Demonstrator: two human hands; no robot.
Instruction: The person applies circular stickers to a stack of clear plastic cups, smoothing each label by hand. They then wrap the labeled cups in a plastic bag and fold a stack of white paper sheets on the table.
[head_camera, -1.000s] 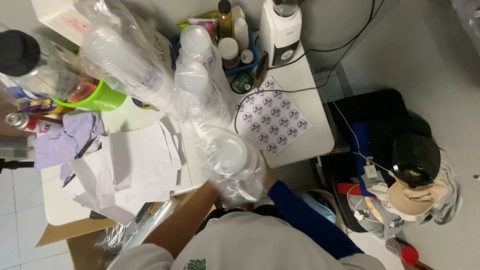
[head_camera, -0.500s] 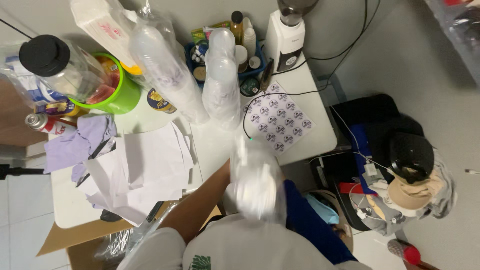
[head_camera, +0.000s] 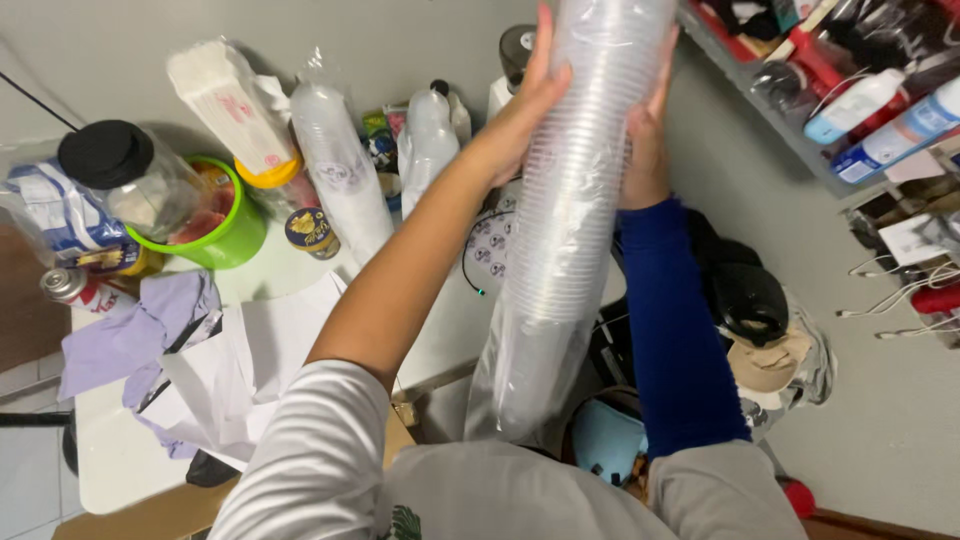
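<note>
You had the cup stack (head_camera: 575, 200), a long sleeve of clear plastic cups nested together in a thin clear bag, raised in front of you between both hands, well above the tabletop (head_camera: 120, 470). Its long axis ran nearly upright in the view, the top end leaving the frame at the upper edge and the bottom end hanging down toward your chest, where the loose bag trailed off just above your shirt. Your left hand (head_camera: 530, 95) lay on the stack's left side near the top, palm pressed flat to the cups, fingers stretched up along them and the thumb hooked round the front; it was spread wide, bracing more than gripping. Your right hand (head_camera: 648, 140), in the blue sleeve, came at the stack from the opposite side at about the same height, fingers curled partway round the back of the cups, so the stack was pinched between the two palms. Both hands sat equally near it, in contact, neither one carrying it alone as far as I could tell. Below and to the left, on the tabletop, lay two more bagged cup stacks (head_camera: 340, 170), a green tub (head_camera: 225, 235), a black-lidded jar (head_camera: 125, 180), a small can (head_camera: 308, 230) and loose white papers (head_camera: 250, 370), all well apart from your hands. A shelf (head_camera: 800, 130) with bottles stood off to the upper right.
</note>
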